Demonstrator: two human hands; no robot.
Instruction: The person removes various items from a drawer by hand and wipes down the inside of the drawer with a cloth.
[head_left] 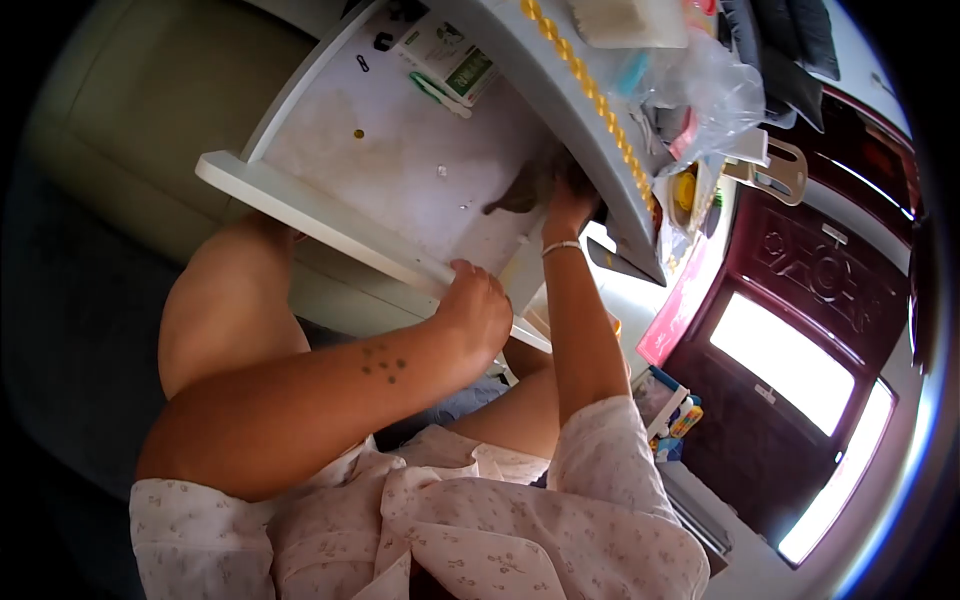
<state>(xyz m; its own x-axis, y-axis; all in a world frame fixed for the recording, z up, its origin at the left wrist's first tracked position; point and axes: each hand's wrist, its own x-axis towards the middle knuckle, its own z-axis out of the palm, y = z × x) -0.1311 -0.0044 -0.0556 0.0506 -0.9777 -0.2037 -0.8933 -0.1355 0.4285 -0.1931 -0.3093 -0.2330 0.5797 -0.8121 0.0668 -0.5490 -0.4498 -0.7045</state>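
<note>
My left hand [475, 308] is closed over the top edge of the white drawer front [320, 225], with the drawer pulled out above my lap. My right hand [570, 200] reaches into the drawer's back right part, beneath the grey tabletop edge [590, 110]. A limp grey-brown cloth [518, 193] trails from it onto the drawer floor. Shadow covers most of that hand's fingers. Inside the drawer lie a white-and-green box [450, 60], a green-and-white slim item [438, 94], a black paper clip [363, 63] and a small yellow round piece [359, 133].
Yellow braided trim [580, 75] runs along the tabletop. A clear plastic bag [715, 95] and other items crowd the top. A beige panel [150, 120] stands left of the drawer. To the right are a pink board [685, 310] and a dark red door [830, 270].
</note>
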